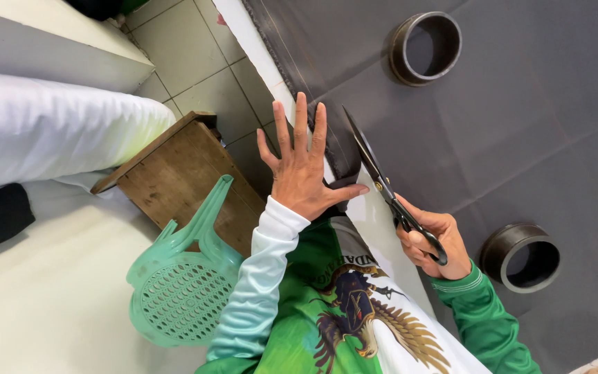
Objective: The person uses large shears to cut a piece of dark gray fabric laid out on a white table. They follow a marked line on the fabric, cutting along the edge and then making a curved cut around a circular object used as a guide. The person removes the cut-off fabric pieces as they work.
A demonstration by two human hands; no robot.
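Cloth [520, 138], dark grey and wide, is spread flat over the table [261, 52], whose white edge is seen along the side. The cloth looks thin, soft and floppy, so it is likely light and easy to bend, and it may slide or bunch up if it is not held down. It is best held flat near the edge, close to where the blades meet it. Its face is smooth and plain, with a few faint fold lines.

The cloth edge is pressed down by the left hand [300, 170], which is laid flat with its fingers [302, 118] spread wide open and nothing gripped. Black scissors [382, 181] are held in the right hand [432, 244], with its fingers closed through the handles. The long blades are pointed along the cloth edge, just beside the left hand.

Two dark round rings are set on the cloth, one [425, 47] far from the hands and one [522, 256] near the right hand. A green plastic stool [185, 284] and a wooden box [188, 173] are seen on the tiled floor [195, 55].
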